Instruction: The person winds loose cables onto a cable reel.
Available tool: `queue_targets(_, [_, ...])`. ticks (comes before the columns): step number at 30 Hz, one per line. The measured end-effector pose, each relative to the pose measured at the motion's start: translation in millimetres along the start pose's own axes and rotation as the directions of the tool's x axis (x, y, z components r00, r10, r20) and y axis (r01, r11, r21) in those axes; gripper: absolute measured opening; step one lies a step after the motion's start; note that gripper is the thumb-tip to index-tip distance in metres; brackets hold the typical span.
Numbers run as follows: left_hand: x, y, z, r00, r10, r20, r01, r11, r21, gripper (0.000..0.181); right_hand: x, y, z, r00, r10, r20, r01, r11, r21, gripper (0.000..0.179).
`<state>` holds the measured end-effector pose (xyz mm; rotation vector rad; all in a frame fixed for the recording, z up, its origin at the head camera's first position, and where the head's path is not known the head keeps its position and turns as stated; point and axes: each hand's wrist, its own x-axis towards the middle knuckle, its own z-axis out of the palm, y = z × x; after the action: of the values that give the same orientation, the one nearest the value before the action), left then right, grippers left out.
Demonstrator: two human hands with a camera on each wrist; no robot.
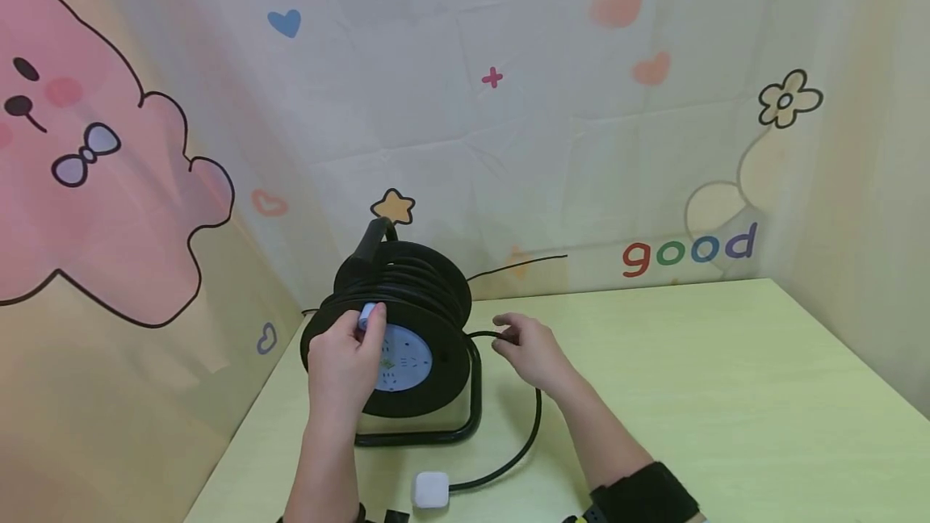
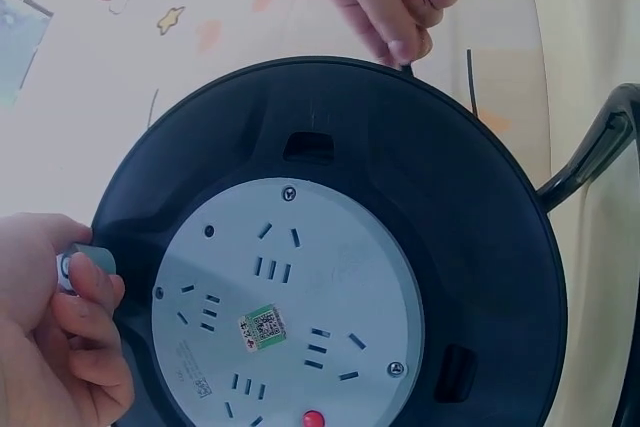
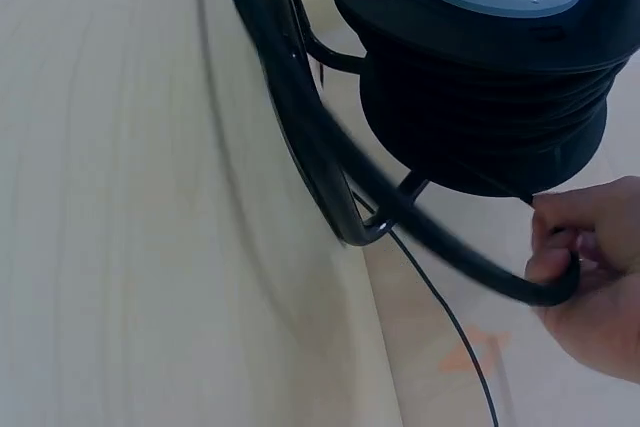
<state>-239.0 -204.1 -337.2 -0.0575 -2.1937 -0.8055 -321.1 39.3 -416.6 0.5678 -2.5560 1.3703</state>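
A black cable reel with a round grey-blue socket panel stands at the left of the table, black cable wound round its drum. My left hand pinches the small light-blue knob near the rim of the reel's face, between thumb and fingers. To the right of the reel, my right hand holds the loose black cable, thumb and fingers curled round it close to the drum. From this hand the cable curves down to a white plug on the table in front of the reel.
The reel rests on a black tubular stand with a carrying handle on top. Behind the pale green table hangs a printed cloth. A thin dark line runs out behind the reel.
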Motion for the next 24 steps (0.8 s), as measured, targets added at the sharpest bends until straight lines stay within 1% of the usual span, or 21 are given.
queue_targets(2, [0.1,0.2,0.3,1.000,-0.002,0.002,0.002,1.000,0.001,0.046,-1.1,1,-3,1.000,-0.008,0.012,0.009,0.999,-0.054,0.033])
queue_targets(3, [0.2,0.2,0.4,1.000,-0.001,0.002,0.001,1.000,0.002,0.046,-1.5,3,-4,1.000,-0.026,0.011,0.027,0.995,-0.099,0.033])
queue_targets(6, [0.7,-0.1,0.0,1.000,0.006,0.004,-0.006,1.000,-0.006,0.047,-3.7,8,-8,0.997,-0.079,-0.019,0.071,0.965,-0.252,0.027])
queue_targets(9, [0.7,-0.7,-1.0,1.000,0.006,0.011,-0.006,1.000,-0.012,0.047,-5.6,14,-16,0.993,-0.093,-0.070,0.063,0.933,-0.355,0.021])
queue_targets(11, [0.6,-1.1,-2.0,1.000,0.001,0.014,-0.001,1.000,-0.015,0.047,-6.8,18,-23,0.991,-0.089,-0.096,0.047,0.925,-0.378,0.014])
queue_targets(14, [0.5,-0.9,-3.3,1.000,-0.007,0.016,0.007,1.000,-0.013,0.046,-8.4,25,-35,0.993,-0.066,-0.101,0.022,0.925,-0.380,0.005])
queue_targets(17, [0.6,-0.1,-3.7,1.000,-0.011,0.021,0.011,1.000,-0.017,0.046,-10.7,33,-48,0.995,-0.044,-0.093,0.005,0.924,-0.383,0.010])
queue_targets(19, [0.5,0.3,-3.6,1.000,-0.011,0.026,0.012,1.000,-0.016,0.047,-12.6,39,-57,0.994,-0.040,-0.105,-0.005,0.918,-0.397,0.011])
queue_targets(22, [0.3,-0.1,-3.1,0.999,-0.016,0.030,0.016,1.000,-0.008,0.047,-15.8,46,-71,0.992,-0.052,-0.117,-0.002,0.905,-0.424,0.009])
queue_targets(24, [0.3,-0.4,-3.2,0.999,-0.018,0.028,0.019,1.000,-0.003,0.047,-17.7,50,-79,0.992,-0.065,-0.109,0.010,0.897,-0.442,0.008])
